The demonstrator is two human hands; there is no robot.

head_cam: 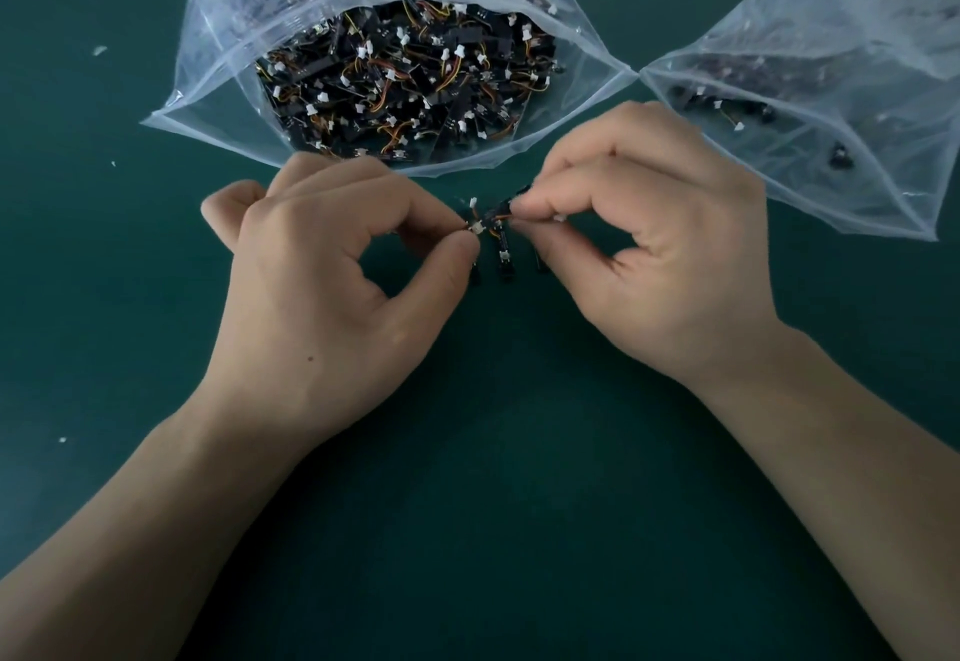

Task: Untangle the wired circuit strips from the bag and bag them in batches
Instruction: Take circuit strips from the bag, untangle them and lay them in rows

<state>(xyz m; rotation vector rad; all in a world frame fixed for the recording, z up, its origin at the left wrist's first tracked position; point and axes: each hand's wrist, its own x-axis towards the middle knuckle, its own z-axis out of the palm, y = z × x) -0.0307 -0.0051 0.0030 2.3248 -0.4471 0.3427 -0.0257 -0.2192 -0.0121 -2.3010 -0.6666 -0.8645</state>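
The left hand (332,270) was closed to a tight pinch. Its thumb and forefinger tips met on a white connector at the left end of a small clump of wired circuit strips (493,231), and the other fingers were curled behind. The right hand (649,244) mirrored it, with thumb and forefinger nipped on the wires and a dark strip at the clump's right end. The clump hung just above the tabletop (467,478), directly between the two sets of fingertips. Its wired span ran left to right, and a few black strips dangled from it toward the near side. Neither hand was nearer than the other, since each held one end. Any pull to separate the strips would probably run along that left-right line.

Just beyond the hands, on the far side, lay the open full bag (223,88), its mouth gaping toward the hands. It was packed with black strips, orange and yellow wires and white plugs. A second bag (857,36) lay to the far right, its corner touching the first bag's corner, and only a few strips showed inside it. It was closer to the right hand, so that hand seemed the likelier one to drop in freed strips. A few pale scraps (98,50) dotted the tabletop at the left.
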